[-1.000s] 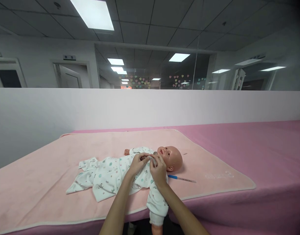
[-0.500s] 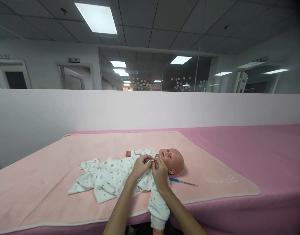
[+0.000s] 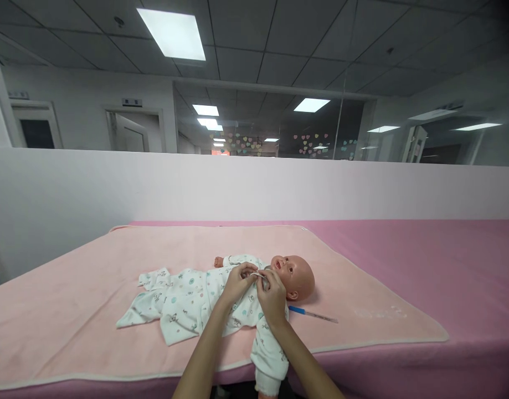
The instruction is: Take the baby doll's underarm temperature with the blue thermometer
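Observation:
A baby doll (image 3: 299, 275) lies on its back, head to the right, dressed in white printed baby clothes (image 3: 183, 299). At the neck of the clothes, my left hand (image 3: 239, 282) is closed, pinching the white edge of the collar. Close beside it, my right hand (image 3: 272, 296) is closed too, its fingers pinching the same edge just below the doll's chin. The fingertips hide any fastener there. One doll sleeve hangs over the near table edge between my forearms. The trouser legs lie flat to the left.
A thermometer with a blue end (image 3: 312, 314) lies near the doll's head. Under the doll is a peach blanket (image 3: 113, 266) with a pale border, over a pink table cover (image 3: 404, 260). Behind stands a low white partition (image 3: 254, 185) with glass above.
My head view has shifted and tilted slightly. Both hands stay at the collar, with a thin white strip of its edge now showing between the fingertips.

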Action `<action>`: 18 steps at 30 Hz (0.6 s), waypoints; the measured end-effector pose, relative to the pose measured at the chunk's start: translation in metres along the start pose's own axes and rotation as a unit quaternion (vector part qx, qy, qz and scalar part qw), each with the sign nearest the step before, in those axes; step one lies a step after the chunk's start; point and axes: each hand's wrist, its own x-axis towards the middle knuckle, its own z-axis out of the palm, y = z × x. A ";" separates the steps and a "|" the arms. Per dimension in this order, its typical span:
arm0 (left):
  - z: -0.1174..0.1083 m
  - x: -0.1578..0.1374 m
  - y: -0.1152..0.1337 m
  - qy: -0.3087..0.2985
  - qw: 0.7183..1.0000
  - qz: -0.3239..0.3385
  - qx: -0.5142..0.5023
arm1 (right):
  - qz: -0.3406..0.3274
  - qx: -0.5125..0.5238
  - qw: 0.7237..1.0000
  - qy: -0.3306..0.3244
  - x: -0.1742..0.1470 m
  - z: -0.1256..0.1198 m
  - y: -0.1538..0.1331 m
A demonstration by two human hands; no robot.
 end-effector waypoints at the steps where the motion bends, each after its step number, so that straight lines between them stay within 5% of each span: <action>1: 0.000 0.000 -0.001 0.003 1.000 -0.005 -0.019 | -0.001 -0.001 1.000 -0.002 0.000 0.000 0.000; 9: -0.003 0.001 -0.005 0.006 0.996 -0.025 -0.091 | -0.011 -0.005 1.000 -0.014 -0.001 0.000 0.001; 18: 0.001 -0.002 0.004 0.016 0.996 0.017 0.091 | 0.009 0.008 1.000 -0.011 -0.002 0.001 0.003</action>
